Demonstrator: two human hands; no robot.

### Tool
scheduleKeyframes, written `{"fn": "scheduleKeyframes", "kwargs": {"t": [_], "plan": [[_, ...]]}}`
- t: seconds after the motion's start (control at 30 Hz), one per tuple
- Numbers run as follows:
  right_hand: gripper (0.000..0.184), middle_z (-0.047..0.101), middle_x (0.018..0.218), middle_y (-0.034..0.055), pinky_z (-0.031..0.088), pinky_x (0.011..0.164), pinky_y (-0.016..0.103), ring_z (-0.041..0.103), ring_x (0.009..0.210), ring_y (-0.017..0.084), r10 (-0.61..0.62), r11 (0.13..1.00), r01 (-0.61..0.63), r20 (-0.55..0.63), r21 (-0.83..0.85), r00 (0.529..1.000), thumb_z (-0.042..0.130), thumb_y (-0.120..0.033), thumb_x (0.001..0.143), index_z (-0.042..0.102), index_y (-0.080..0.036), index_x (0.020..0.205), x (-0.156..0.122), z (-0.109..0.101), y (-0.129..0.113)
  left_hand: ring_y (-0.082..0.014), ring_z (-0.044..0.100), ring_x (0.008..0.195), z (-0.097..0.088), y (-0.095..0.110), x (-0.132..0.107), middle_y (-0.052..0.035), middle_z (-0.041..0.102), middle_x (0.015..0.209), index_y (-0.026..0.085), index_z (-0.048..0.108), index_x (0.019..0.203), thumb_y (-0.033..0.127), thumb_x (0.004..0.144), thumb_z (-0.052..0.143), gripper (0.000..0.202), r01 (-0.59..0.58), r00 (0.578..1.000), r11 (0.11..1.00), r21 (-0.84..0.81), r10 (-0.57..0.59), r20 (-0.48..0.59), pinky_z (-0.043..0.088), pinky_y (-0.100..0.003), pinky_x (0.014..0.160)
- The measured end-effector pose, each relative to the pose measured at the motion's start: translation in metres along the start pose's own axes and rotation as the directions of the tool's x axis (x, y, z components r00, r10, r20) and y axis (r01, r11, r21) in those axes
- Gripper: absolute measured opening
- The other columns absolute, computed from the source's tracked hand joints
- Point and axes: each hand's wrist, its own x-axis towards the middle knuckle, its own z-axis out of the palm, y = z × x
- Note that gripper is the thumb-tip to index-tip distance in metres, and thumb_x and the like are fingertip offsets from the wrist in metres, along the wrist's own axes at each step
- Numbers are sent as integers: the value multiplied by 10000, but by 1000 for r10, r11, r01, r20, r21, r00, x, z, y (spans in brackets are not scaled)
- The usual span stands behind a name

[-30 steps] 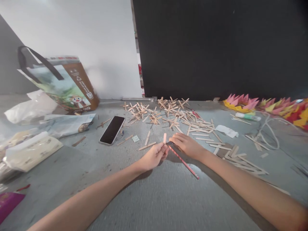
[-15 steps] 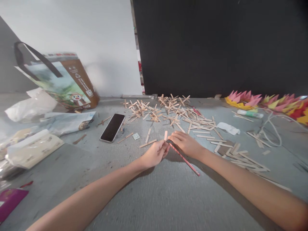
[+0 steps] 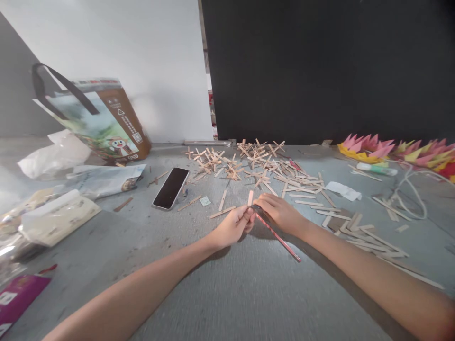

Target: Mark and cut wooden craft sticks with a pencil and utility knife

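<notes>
Pale wood in the head view: one craft stick (image 3: 250, 198) juts from the left hand (image 3: 235, 226), pinched tight, nearer than the stick pile (image 3: 233, 172). Curled, the right hand (image 3: 280, 214) touches a dark piece (image 3: 258, 209), its grip unclear; a red-striped pencil (image 3: 280, 239) slants toward near right.

Pencil (image 3: 278, 237) red w/ pale marks — stick (image 3: 250, 197) lt. tan — phone screen (image 3: 171, 188) blk, tabletop (image 3: 227, 293) gry

On the shopping bag (image 3: 83, 118)'s brown side stands a white triangular recycling sign (image 3: 121, 112); below it run white characters (image 3: 130, 124), too small to read, beside a square code (image 3: 137, 137); the purple packet (image 3: 30, 290), in front of the bag, bears cut-off white lettering (image 3: 7, 298), unclear.
</notes>
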Motion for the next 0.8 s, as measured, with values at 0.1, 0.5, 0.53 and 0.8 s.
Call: {"fn": "scheduleKeyframes", "kwargs": {"t": [0.1,0.5,0.53,0.8], "plan": [[233,672,1062,122,532,824,396,621,941,262,-4,1000,4,-3,-4,1000,451,-325,1139,585,-183,1267,0,-1,-1,-86,289,546,1,-1,0,89,338,652,226,399,848,706,1056,407,523,13,1000,1000,17,-13,7,251,-254,535],[234,677,1053,133,536,833,414,629,959,286,-15,999,14,-22,-39,1000,477,-321,1127,597,-178,1268,1,1,-4,-93,329,541,2,2,-1,78,383,632,224,414,827,664,1080,362,510,33,999,995,90,-32,-15,300,-262,555],[239,679,1062,135,538,841,418,629,967,287,-15,999,14,-22,-38,1000,472,-319,1128,594,-177,1276,1,1,-4,-93,333,541,2,2,-1,78,383,629,223,415,823,654,1086,352,509,27,999,995,100,-24,-24,303,-262,559],[239,684,1109,141,536,872,430,627,1000,293,-15,999,14,-12,-43,1000,463,-301,1129,568,-175,1302,-1,2,0,-97,353,552,5,10,-4,71,390,631,221,414,816,598,1114,327,488,17,999,989,144,-10,-49,312,-259,571]]}}
